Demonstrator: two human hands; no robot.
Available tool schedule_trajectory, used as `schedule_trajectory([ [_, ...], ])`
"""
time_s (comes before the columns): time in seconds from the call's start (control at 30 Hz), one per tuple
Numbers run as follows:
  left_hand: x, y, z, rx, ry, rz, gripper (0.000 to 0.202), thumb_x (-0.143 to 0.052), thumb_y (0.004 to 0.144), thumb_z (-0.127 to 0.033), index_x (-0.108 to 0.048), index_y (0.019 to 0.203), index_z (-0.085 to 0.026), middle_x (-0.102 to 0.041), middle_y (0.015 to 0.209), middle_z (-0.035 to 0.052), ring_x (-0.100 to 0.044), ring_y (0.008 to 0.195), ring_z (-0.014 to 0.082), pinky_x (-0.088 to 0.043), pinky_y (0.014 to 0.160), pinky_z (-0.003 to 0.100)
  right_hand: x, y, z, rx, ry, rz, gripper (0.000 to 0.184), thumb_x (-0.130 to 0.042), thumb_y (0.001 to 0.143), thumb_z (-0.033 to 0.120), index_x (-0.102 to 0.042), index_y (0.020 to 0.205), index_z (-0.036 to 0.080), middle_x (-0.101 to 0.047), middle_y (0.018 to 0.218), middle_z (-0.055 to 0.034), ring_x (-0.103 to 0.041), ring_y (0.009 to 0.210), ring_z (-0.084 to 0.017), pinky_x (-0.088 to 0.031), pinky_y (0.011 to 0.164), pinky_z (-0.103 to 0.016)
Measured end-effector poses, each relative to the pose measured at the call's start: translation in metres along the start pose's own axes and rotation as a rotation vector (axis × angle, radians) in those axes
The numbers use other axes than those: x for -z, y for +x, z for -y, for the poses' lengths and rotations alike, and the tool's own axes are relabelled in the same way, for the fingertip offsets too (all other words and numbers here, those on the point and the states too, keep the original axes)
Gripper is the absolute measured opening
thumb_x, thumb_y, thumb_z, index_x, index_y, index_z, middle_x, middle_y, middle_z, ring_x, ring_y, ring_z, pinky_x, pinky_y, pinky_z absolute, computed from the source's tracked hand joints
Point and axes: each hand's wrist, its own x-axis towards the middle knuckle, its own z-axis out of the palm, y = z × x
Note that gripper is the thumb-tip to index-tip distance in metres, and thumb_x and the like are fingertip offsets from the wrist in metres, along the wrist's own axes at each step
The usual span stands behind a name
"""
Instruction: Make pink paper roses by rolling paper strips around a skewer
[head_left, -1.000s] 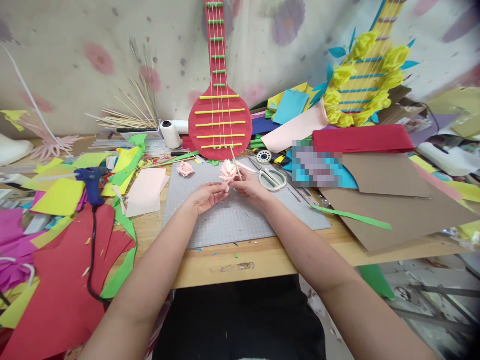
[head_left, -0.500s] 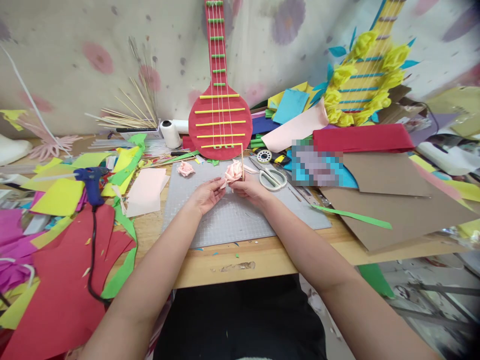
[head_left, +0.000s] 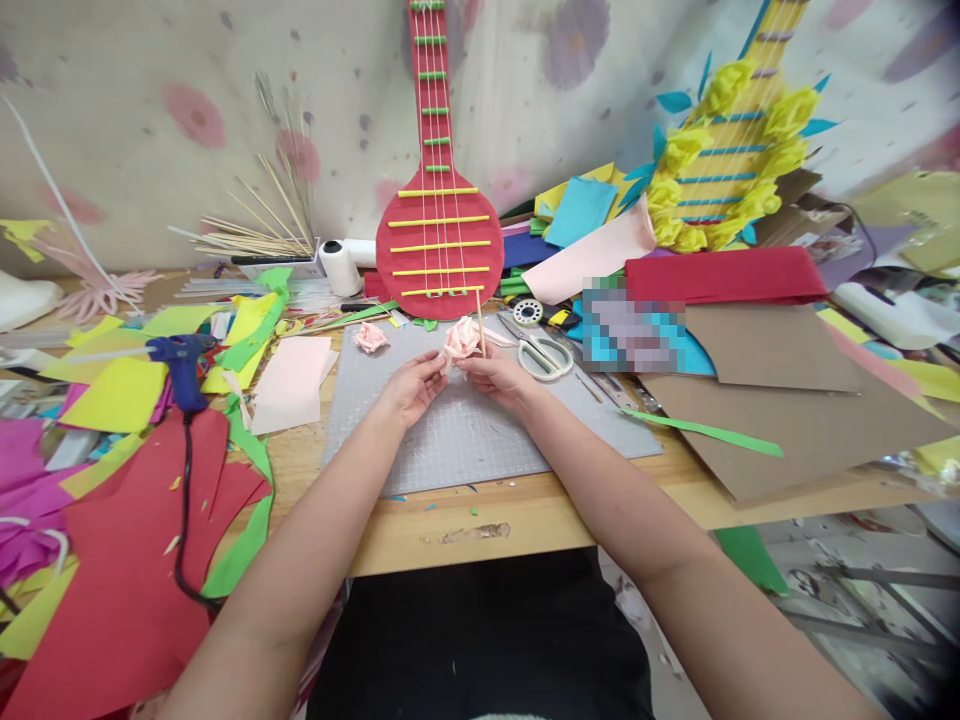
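Observation:
A pale pink paper flower [head_left: 462,339] is held up between both hands over the grey cutting mat [head_left: 442,450]. My left hand [head_left: 416,385] pinches its lower left edge with closed fingertips. On the other side, my right hand [head_left: 499,378] grips the flower's lower right, and a thin wooden stick [head_left: 481,325] stands upright from between its fingers. The fingertips behind the petals are partly hidden. Another pink paper flower [head_left: 370,338] lies on the mat to the left. White-handled scissors [head_left: 546,358] rest just right of my right hand.
A red paper lute [head_left: 440,240] leans at the back. Left lie a blue glue gun [head_left: 184,370], its black cable, pink paper sheets [head_left: 292,385] and many coloured scraps. Brown cardboard [head_left: 795,430] covers the right side, below a yellow instrument [head_left: 724,170] trimmed with yellow flowers.
The flower and the stick have shifted slightly left, along with my right hand. The flower looks turned a little. Both hands keep their hold.

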Motion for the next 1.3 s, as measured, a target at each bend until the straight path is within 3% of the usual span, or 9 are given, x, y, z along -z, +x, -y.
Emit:
schedule_trajectory([
  [0.27, -0.002, -0.001, 0.000, -0.069, -0.041, -0.081, 0.018, -0.057, 0.072, -0.001, -0.047, 0.079, -0.015, -0.062, 0.068, -0.0001, -0.061, 0.062, 0.0090, -0.051, 0.068, 0.024, -0.002, 0.000, -0.001, -0.002, -0.007, 0.020, 0.040, -0.071, 0.061, 0.029, -0.047, 0.092, 0.022, -0.029, 0.049, 0.0119, -0.015, 0.037, -0.002, -0.007, 0.036, -0.020],
  [0.53, -0.006, -0.006, 0.000, -0.153, -0.012, -0.045, 0.035, -0.063, 0.064, 0.003, -0.044, 0.087, -0.016, -0.066, 0.076, 0.0033, -0.064, 0.070, 0.0108, -0.050, 0.078, 0.026, -0.001, 0.001, -0.001, -0.009, -0.030, 0.016, 0.039, -0.069, 0.063, 0.032, -0.047, 0.093, 0.022, -0.026, 0.048, 0.0122, -0.015, 0.037, -0.002, -0.007, 0.036, -0.020],
  [0.83, -0.004, -0.006, 0.000, -0.197, 0.082, -0.024, 0.034, -0.067, 0.062, -0.002, -0.056, 0.092, -0.015, -0.066, 0.074, 0.0000, -0.061, 0.063, 0.0063, -0.048, 0.070, 0.019, -0.003, 0.000, 0.001, -0.016, -0.073, -0.048, 0.038, -0.068, 0.062, 0.031, -0.046, 0.092, 0.022, -0.025, 0.046, 0.0124, -0.015, 0.037, -0.003, -0.009, 0.037, -0.021],
  [0.93, -0.004, -0.006, -0.001, -0.193, 0.088, -0.038, 0.032, -0.064, 0.065, -0.003, -0.056, 0.093, -0.015, -0.065, 0.069, -0.0010, -0.059, 0.059, 0.0058, -0.048, 0.067, 0.019, -0.003, 0.002, 0.000, 0.003, -0.131, -0.115, 0.041, -0.068, 0.062, 0.035, -0.046, 0.094, 0.022, -0.033, 0.050, 0.0111, -0.022, 0.039, -0.004, -0.015, 0.040, -0.020],
  [1.03, -0.003, -0.005, -0.003, -0.213, 0.069, -0.115, 0.025, -0.061, 0.069, -0.004, -0.054, 0.090, -0.015, -0.064, 0.065, -0.0009, -0.060, 0.058, 0.0071, -0.049, 0.067, 0.022, 0.002, 0.004, -0.002, 0.098, -0.248, -0.280, 0.043, -0.065, 0.064, 0.045, -0.045, 0.093, 0.021, -0.048, 0.065, 0.0053, -0.039, 0.052, -0.007, -0.027, 0.048, -0.021],
  [1.13, 0.000, -0.003, -0.005, -0.257, 0.016, -0.215, 0.024, -0.061, 0.070, -0.005, -0.049, 0.086, -0.017, -0.063, 0.065, -0.0010, -0.061, 0.059, 0.0085, -0.051, 0.070, 0.025, 0.010, 0.003, -0.003, 0.226, -0.486, -0.401, 0.040, -0.058, 0.070, 0.053, -0.045, 0.089, 0.021, -0.053, 0.076, 0.0013, -0.048, 0.069, -0.011, -0.033, 0.061, -0.024],
  [1.3, 0.004, -0.001, -0.007, -0.291, -0.019, -0.237, 0.026, -0.062, 0.070, -0.005, -0.047, 0.087, -0.017, -0.064, 0.068, -0.0006, -0.063, 0.062, 0.0098, -0.052, 0.075, 0.028, 0.010, -0.006, -0.002, 0.276, -0.938, -0.297, 0.028, -0.041, 0.084, 0.048, -0.048, 0.079, 0.021, -0.054, 0.072, 0.0003, -0.045, 0.065, -0.014, -0.026, 0.059, -0.026],
])
